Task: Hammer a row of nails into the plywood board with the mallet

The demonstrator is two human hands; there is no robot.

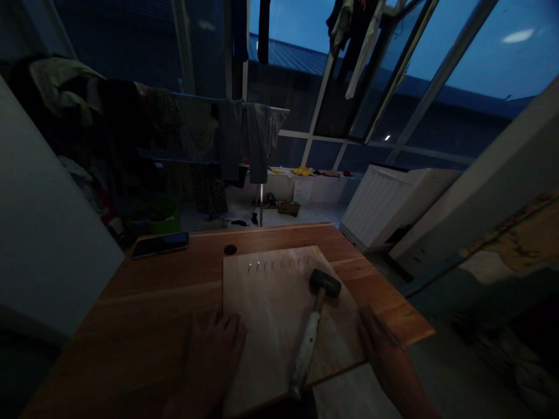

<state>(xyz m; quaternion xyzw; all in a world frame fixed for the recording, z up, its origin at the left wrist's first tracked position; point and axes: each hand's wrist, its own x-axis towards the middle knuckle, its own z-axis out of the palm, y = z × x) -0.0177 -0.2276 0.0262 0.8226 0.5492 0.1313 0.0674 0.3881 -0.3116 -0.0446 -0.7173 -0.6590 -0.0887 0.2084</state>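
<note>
A pale square wooden board (271, 326) lies on the brown table. Several thin nails (273, 266) stand in a row near its far edge. On the board's right half rests a hammer (325, 283) with a dark head, its worn whitish handle pointing back toward me. My left hand (216, 349) grips the board's left edge, fingers bent over the top. At the opposite edge, my right hand (384, 346) holds the board's side, its fingers long and close together. Neither hand touches the hammer. Dim light hides the thumbs.
A phone (161, 245) lies at the table's (144, 302) far left corner. A dark round disc (230, 249) sits behind the board. Beyond the table stand a clothes rack with hanging trousers (257, 139), a green basket (163, 215) and a white ribbed cabinet (379, 198).
</note>
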